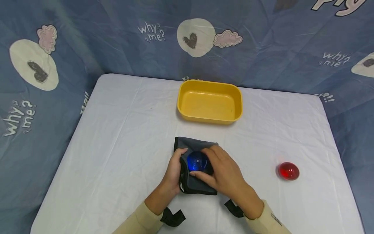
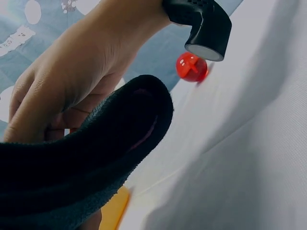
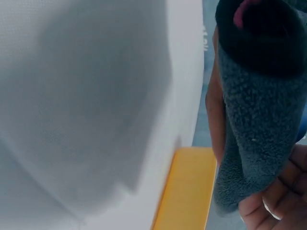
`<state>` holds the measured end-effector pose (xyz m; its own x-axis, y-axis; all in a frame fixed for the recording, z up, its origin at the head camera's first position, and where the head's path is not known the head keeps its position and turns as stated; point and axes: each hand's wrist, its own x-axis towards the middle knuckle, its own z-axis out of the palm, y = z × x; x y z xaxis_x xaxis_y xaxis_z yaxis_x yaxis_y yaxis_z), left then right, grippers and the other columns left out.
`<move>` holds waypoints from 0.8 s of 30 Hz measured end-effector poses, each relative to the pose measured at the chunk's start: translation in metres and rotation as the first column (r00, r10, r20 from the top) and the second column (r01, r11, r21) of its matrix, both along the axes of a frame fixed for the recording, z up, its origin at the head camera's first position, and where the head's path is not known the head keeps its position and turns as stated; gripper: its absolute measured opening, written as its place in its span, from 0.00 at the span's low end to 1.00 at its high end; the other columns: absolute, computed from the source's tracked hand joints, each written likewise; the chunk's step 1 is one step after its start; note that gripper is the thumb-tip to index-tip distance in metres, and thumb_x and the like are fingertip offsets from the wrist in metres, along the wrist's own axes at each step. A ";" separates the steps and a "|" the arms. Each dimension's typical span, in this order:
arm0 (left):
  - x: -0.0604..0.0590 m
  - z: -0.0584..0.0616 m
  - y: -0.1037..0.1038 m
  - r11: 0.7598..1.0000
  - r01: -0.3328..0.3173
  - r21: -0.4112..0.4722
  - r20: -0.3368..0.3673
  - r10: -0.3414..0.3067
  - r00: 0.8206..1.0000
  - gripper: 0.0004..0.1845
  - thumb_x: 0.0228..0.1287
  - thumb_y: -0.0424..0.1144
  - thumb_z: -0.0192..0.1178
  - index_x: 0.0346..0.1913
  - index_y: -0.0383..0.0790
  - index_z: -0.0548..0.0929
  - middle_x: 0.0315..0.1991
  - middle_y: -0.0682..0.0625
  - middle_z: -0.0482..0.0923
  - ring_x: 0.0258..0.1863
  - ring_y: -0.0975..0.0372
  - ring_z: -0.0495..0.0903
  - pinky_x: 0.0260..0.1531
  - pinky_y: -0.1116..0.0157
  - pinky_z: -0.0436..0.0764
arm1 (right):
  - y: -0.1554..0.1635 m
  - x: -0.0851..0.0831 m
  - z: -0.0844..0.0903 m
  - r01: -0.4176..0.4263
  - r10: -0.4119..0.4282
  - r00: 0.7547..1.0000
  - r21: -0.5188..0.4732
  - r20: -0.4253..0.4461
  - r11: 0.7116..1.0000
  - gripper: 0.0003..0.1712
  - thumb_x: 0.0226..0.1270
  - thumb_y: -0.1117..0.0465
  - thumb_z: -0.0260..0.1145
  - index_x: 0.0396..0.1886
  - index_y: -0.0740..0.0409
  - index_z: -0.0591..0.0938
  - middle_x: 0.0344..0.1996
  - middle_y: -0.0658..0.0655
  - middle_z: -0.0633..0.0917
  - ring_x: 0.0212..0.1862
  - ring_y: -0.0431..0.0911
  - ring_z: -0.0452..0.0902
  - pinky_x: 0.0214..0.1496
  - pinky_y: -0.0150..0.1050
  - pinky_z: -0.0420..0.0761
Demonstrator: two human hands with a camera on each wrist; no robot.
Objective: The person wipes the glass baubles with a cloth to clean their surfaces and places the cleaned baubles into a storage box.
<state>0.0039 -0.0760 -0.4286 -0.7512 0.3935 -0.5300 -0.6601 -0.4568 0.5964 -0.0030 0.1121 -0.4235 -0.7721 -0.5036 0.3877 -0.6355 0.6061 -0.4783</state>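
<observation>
My left hand (image 1: 172,172) grips the left side of a folded grey cloth (image 1: 198,186) with black edging, its thumb lying on top. A clear blue ball (image 1: 195,161) sits against the cloth's upper face, and my right hand (image 1: 226,170) holds it between thumb and fingers. Seen from the left wrist, the dark fold of the cloth (image 2: 72,187) covers much of the view, with the right hand (image 2: 72,72) behind it. In the right wrist view the fuzzy cloth (image 3: 259,120) hides most of the blue ball (image 3: 302,127).
A yellow rectangular tray (image 1: 210,120) stands on the white-covered table (image 1: 131,136) beyond the cloth. To the right lies a clear red ball (image 1: 288,171). Black wrist camera mounts (image 1: 173,218) stick out below the hands. Blue printed fabric (image 1: 122,42) hangs behind the table.
</observation>
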 end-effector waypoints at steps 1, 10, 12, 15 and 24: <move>0.000 0.000 0.000 1.000 0.001 0.000 0.004 -0.001 1.000 0.36 0.75 0.57 0.41 0.76 0.38 0.59 0.66 0.42 0.68 0.56 0.57 0.75 0.56 0.61 0.78 | 0.000 0.000 0.000 0.004 -0.004 1.000 -0.006 -0.001 1.000 0.39 0.70 0.30 0.64 0.54 0.63 0.81 0.47 0.57 0.82 0.47 0.49 0.79 0.52 0.47 0.82; -0.002 0.000 0.002 1.000 0.013 0.022 0.015 -0.013 1.000 0.32 0.75 0.57 0.40 0.71 0.37 0.63 0.58 0.45 0.71 0.51 0.58 0.77 0.52 0.61 0.80 | -0.001 -0.001 -0.002 0.041 -0.041 0.999 0.005 0.032 0.999 0.40 0.73 0.26 0.54 0.43 0.61 0.83 0.38 0.53 0.82 0.42 0.47 0.76 0.45 0.44 0.79; -0.003 0.000 0.001 1.000 -0.004 0.006 0.018 0.004 1.000 0.32 0.76 0.56 0.40 0.71 0.37 0.64 0.58 0.45 0.71 0.50 0.59 0.77 0.52 0.62 0.80 | -0.002 0.000 -0.002 0.036 -0.037 0.997 0.018 0.067 0.999 0.40 0.72 0.26 0.57 0.49 0.62 0.82 0.40 0.53 0.81 0.44 0.47 0.75 0.48 0.44 0.78; -0.005 0.000 0.000 0.999 -0.035 -0.009 0.018 0.036 0.999 0.31 0.75 0.56 0.40 0.70 0.37 0.65 0.57 0.46 0.73 0.50 0.60 0.78 0.51 0.64 0.80 | -0.001 0.000 -0.002 0.025 -0.028 0.995 0.033 0.093 0.999 0.42 0.68 0.29 0.66 0.61 0.62 0.79 0.48 0.55 0.81 0.49 0.48 0.75 0.54 0.48 0.78; -0.006 -0.001 -0.004 1.000 -0.008 0.019 0.011 0.008 1.000 0.33 0.76 0.56 0.40 0.70 0.34 0.64 0.56 0.46 0.75 0.49 0.60 0.80 0.51 0.64 0.81 | 0.000 -0.001 -0.005 -0.032 0.032 0.999 0.040 0.011 0.999 0.42 0.62 0.45 0.79 0.68 0.61 0.75 0.56 0.59 0.78 0.54 0.52 0.77 0.57 0.50 0.79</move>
